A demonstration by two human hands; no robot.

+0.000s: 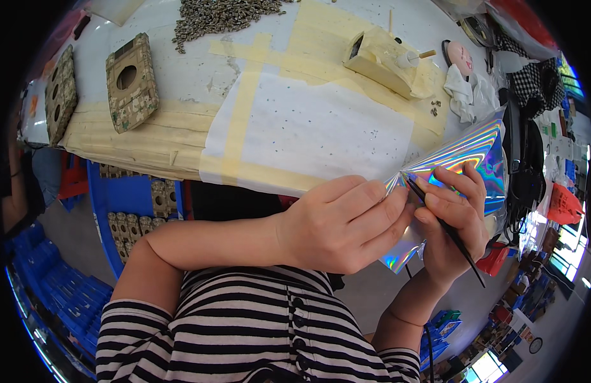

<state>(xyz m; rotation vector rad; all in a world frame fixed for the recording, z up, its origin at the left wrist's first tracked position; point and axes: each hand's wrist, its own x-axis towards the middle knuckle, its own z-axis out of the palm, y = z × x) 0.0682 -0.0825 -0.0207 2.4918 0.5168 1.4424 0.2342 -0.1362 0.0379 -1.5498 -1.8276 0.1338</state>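
In front of my chest, at the table's near edge, my left hand (pixel 346 223) is closed, its fingertips pinching a shiny rainbow-reflecting film (pixel 464 150). Creases in the film fan out from that pinch toward the right. My right hand (pixel 455 214) grips a slim black pointed tool (pixel 458 242), which looks like tweezers. The tool's upper tip meets the film right beside my left fingertips. Part of the film hangs below, between my two hands. Whatever lies inside the left fingers is hidden.
White paper (pixel 314 127) with tiny scattered bits is taped to the table. Beyond stand a cream box (pixel 385 67) with a stick-topped bottle, a heap of small metal parts (pixel 215 19), and two camouflage-patterned housings (pixel 132 83). Below left, a blue tray (pixel 110 210) holds similar pieces.
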